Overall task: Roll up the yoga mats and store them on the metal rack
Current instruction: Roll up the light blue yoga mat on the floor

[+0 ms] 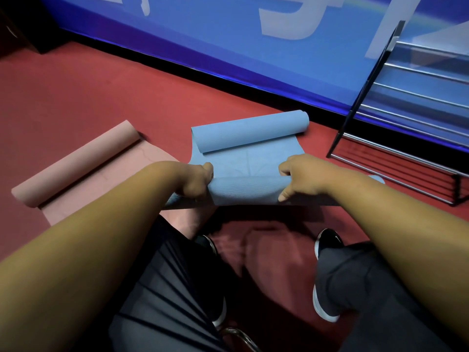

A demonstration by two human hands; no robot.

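A blue yoga mat lies on the red floor in front of me, curled into a roll at its far end and into a second roll at its near end. My left hand grips the left part of the near roll. My right hand presses on its right part, fingers curled over the top. A pink yoga mat lies to the left, its far end curled up, its flat part running toward me. The metal rack stands at the right against the wall, its bars bare.
A blue wall banner with white characters runs along the far side. My knees and dark shoes are below the mat. A dark cabinet corner sits at the top left. A chair's metal frame shows at the bottom.
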